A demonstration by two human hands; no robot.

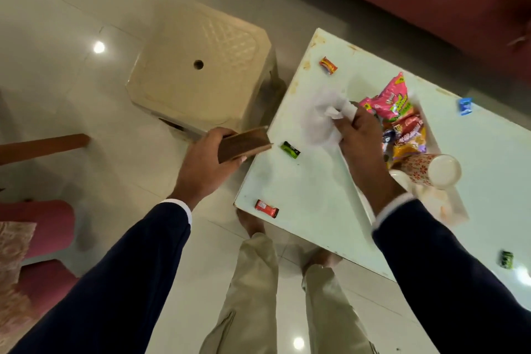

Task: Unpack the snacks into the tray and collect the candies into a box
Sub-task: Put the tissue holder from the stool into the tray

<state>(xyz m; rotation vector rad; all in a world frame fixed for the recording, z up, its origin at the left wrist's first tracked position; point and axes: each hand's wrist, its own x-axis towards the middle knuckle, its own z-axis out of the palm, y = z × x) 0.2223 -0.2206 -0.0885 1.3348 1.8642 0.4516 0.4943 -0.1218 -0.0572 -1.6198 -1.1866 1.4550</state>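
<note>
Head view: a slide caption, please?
Left hand holds brown box; right hand grips white bag beside snack tray.

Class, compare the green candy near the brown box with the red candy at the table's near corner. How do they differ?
The green candy has a green and black wrapper; the red candy has an orange-red one with a dark end. The green candy lies just beyond the brown box held in the left hand; the red candy lies by the table corner, alone. Both are small, wrapped and still uncollected.
</note>
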